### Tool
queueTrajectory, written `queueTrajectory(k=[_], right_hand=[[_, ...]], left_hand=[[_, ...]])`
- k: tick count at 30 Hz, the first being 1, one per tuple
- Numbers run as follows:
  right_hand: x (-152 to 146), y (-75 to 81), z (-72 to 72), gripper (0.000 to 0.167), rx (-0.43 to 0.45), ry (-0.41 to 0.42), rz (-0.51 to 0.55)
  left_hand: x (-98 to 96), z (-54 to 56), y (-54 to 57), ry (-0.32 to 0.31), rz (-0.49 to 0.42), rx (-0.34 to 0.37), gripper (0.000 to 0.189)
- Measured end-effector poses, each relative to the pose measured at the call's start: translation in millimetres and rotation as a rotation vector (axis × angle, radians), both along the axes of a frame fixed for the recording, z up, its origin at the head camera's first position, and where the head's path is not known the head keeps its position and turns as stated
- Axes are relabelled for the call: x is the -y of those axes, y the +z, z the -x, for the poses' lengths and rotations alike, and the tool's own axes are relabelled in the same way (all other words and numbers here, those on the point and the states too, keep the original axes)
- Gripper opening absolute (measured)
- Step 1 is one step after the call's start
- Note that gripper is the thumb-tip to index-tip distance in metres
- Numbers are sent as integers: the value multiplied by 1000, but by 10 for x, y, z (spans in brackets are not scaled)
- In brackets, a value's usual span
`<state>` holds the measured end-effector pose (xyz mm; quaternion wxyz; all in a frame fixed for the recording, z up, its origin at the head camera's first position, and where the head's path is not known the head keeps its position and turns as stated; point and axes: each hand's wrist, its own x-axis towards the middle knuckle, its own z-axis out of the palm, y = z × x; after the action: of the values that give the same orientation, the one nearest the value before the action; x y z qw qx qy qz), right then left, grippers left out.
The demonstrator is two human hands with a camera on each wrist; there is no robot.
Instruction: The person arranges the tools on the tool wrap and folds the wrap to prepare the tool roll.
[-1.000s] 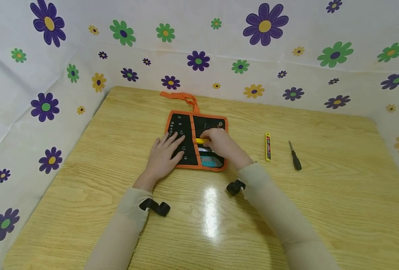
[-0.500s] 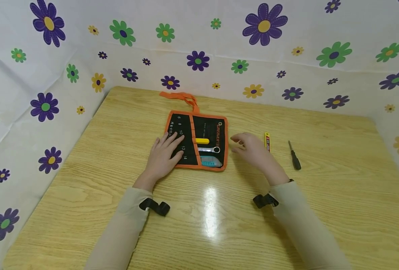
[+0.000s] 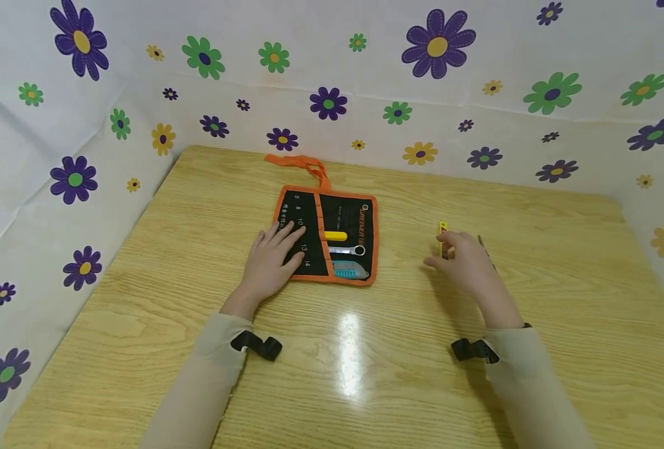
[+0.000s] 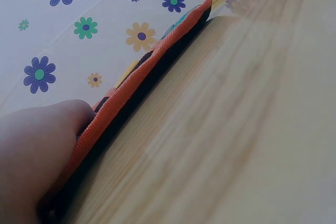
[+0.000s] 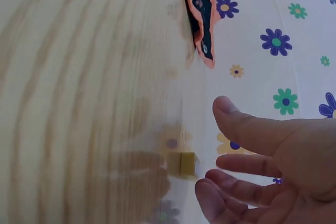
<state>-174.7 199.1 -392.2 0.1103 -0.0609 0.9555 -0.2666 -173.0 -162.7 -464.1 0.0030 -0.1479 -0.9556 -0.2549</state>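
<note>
My left hand (image 3: 270,265) lies flat with spread fingers on the left part of a black fabric tool pouch (image 3: 354,218) with orange trim. From the pouch's slanted pocket stick out a yellow handle (image 3: 336,236), a ring-ended wrench (image 3: 356,251) and a teal utility knife (image 3: 350,269). My right hand (image 3: 469,265) hovers over a slim yellow box (image 3: 443,227) with a printed label, hiding its lower part. In the right wrist view its thumb and fingers are apart, with the yellow box (image 5: 188,164) beyond them. A screwdriver (image 3: 481,242) is mostly hidden behind this hand.
An orange tie strap (image 3: 298,161) trails from the pouch's far edge. The wooden table (image 3: 197,206) ends at the back and left against a white flower-print cloth (image 3: 365,68). A black wrist camera (image 3: 255,344) sits on the left sleeve, another (image 3: 474,350) on the right.
My right hand has left the yellow handle in the pouch and moved right across the table to the slim yellow box. The left hand stays in place on the pouch.
</note>
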Motion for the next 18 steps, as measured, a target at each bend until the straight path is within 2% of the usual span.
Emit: queueTrajectory(k=[5, 10, 18], right_hand=[[-75, -61, 11, 65, 70, -31, -49], [-120, -111, 40, 67, 110, -47, -43], [-133, -149, 69, 49, 98, -64, -86]], left_hand=[[9, -4, 0, 1, -1, 1, 53], [10, -5, 2, 0, 4, 5, 53], [4, -7, 20, -1, -1, 3, 53]])
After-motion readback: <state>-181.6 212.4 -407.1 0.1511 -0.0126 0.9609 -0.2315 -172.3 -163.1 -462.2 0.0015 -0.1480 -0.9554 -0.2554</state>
